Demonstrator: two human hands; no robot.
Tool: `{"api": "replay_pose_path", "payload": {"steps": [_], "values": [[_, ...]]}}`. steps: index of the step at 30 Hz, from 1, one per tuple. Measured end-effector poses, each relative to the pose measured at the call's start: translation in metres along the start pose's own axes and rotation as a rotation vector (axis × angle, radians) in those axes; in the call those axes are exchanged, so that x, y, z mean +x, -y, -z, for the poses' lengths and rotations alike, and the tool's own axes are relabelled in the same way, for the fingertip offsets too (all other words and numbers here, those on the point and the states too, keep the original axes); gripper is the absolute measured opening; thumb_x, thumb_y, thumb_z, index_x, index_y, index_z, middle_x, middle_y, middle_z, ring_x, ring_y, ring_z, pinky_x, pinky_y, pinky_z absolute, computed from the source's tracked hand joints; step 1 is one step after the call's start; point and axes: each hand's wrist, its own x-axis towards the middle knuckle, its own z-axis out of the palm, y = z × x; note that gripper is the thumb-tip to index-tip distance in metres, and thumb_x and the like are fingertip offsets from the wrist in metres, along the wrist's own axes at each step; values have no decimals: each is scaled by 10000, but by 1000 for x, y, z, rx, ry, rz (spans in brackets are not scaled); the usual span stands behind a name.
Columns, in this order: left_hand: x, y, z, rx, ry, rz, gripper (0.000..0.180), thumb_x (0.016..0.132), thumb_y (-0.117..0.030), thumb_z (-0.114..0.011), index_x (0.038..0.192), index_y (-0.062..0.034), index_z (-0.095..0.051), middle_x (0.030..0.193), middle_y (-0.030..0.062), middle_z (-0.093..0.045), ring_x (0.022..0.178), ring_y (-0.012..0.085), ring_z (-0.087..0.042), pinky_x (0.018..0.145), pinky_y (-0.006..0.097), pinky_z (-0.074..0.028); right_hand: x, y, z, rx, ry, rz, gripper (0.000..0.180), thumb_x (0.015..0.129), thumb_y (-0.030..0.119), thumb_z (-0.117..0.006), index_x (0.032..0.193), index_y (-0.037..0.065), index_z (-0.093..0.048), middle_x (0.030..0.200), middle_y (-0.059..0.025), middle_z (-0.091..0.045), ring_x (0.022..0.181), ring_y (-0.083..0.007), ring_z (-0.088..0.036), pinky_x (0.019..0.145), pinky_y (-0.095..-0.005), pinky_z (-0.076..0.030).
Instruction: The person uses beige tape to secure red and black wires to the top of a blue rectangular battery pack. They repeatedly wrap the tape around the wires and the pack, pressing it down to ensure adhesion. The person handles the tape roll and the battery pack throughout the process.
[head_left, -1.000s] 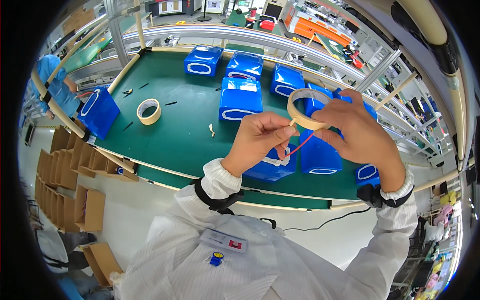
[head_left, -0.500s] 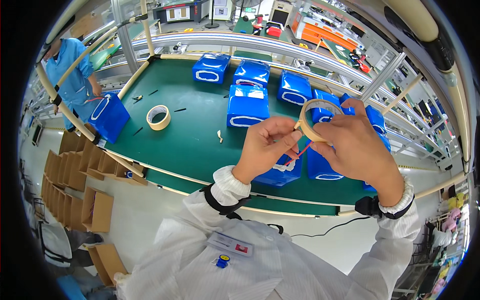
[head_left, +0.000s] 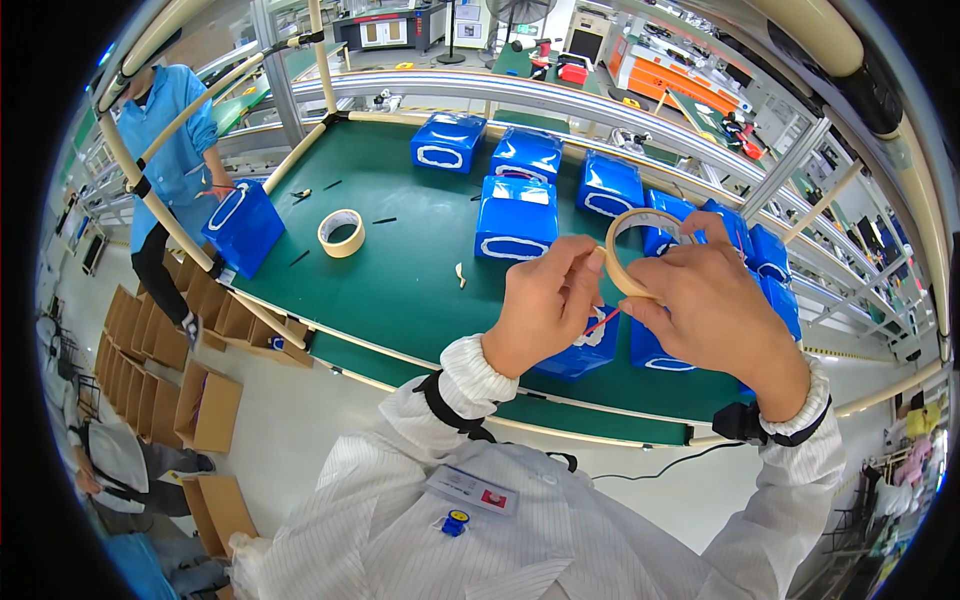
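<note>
The green-topped desk (head_left: 400, 270) carries blue wrapped packs with white-outlined windows, set in loose rows toward its far edge and right side; one such blue pack (head_left: 516, 218) lies near the middle, another blue pack (head_left: 243, 228) stands at the left edge in front of a co-worker in a light-blue coat (head_left: 170, 150). Flat cardboard boxes (head_left: 160, 350) are stacked on the floor below the desk's left side, within reach of the edge. A spare roll of beige tape (head_left: 341, 233) lies flat on the desk, well apart from the hands. The person holds a second beige tape roll (head_left: 640, 250) raised above the desk in front of the chest, roughly on edge, so that its rim faces both hands. The right hand (head_left: 715, 320) is curled round the roll's lower rim, gripping it. The left hand (head_left: 548, 305) is nearly closed, thumb and forefinger pinching at the roll's left edge, apparently at the tape's free end. A thin red strand (head_left: 603, 321) shows between the hands.
</note>
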Motion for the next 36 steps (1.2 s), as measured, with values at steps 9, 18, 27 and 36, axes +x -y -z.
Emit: {"api": "replay_pose_path", "payload": {"steps": [9,18,27,36], "values": [[-2,6,-6,-184,-143,165,224,1031,-174,-528,1051,38,-595,788,99,-691,557,129,-670,452,238,-512,-5,-2,-10,166,-30,-97,138,822,180,-747,842,54,-696,632,-134,-627,611,-322,-617,611,-418,-470],[-3,10,1,40,-174,40,147,988,-105,-606,1017,35,-639,822,67,-688,642,80,-623,517,218,-459,-8,4,-8,216,-20,-87,181,829,192,-728,799,20,-678,670,-158,-664,626,-346,-659,625,-449,-530],[0,3,0,-125,-87,75,191,971,-106,-637,1091,33,-690,871,69,-702,642,58,-557,530,204,-429,-10,-1,-12,194,-112,-43,173,812,174,-739,799,20,-661,640,-156,-636,616,-351,-652,604,-454,-522],[2,-4,10,42,-27,-171,180,916,-43,-680,1074,43,-696,869,108,-691,619,94,-569,532,213,-427,-22,3,-11,148,-139,-25,165,780,140,-778,856,28,-684,628,-114,-604,577,-297,-592,600,-401,-468]]}}
